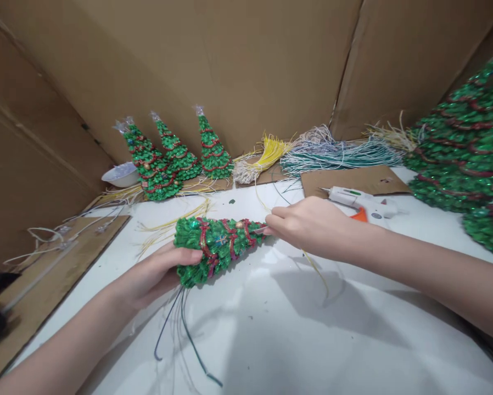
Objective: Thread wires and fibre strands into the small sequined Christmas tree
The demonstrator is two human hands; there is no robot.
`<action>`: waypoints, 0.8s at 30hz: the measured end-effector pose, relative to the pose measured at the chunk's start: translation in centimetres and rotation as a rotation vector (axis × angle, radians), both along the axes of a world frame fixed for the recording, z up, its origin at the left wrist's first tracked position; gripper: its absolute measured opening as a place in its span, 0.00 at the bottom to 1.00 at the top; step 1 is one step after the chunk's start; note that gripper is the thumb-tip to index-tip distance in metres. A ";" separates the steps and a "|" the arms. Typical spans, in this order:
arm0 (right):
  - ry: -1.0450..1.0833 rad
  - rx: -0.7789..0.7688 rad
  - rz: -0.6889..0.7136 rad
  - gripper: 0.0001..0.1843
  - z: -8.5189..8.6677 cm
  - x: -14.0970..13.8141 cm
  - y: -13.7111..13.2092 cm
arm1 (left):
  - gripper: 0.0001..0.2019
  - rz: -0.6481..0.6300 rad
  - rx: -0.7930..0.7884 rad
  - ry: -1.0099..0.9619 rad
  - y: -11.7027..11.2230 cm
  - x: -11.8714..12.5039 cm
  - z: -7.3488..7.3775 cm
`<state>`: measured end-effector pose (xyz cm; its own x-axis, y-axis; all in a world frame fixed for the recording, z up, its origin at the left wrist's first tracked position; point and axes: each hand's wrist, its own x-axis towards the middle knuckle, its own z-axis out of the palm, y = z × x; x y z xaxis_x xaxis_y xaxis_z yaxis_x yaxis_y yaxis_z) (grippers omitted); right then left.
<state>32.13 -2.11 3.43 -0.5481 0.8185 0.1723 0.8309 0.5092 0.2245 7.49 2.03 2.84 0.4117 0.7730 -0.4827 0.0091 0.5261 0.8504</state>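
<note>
A small green Christmas tree [222, 241] with red garlands lies tipped on its side above the white table, its narrow end to the right. My left hand [166, 269] is wrapped round its wide base, thumb on the near side. Dark wires [189, 329] hang from the base. At the narrow tip, the fingers of my right hand [298, 222] are pinched together. A thin pale piece shows at the fingertips against the tree; its kind cannot be made out. A yellow wire [316, 269] runs out below the right hand.
Several finished-looking trees [213, 148] stand at the back left near a white bowl [121, 175]. Bundles of yellow wires [271, 152] and green wires [341, 159] lie along the cardboard wall. A glue gun [359, 200] rests behind my right forearm; larger trees [472, 148] stand at right.
</note>
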 end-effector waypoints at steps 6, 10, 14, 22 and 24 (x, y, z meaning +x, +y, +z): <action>-0.093 -0.045 0.003 0.10 1.0 -0.6 -0.3 | 0.21 -0.021 0.010 0.075 0.2 -0.8 -0.5; -0.151 -0.021 0.019 0.12 0.9 -1.1 -0.6 | 0.22 -0.073 0.078 0.143 0.2 -1.0 -0.6; -0.177 0.067 0.069 0.12 0.1 -1.4 -0.9 | 0.22 -0.117 0.117 0.182 0.2 -1.0 -0.7; -0.089 0.291 0.195 0.14 1.4 1.6 -0.1 | 0.15 -0.076 0.097 0.202 0.2 -0.5 -0.1; -0.060 0.364 0.159 0.19 2.3 2.7 -0.2 | 0.11 -0.094 0.084 0.172 0.0 -0.8 0.0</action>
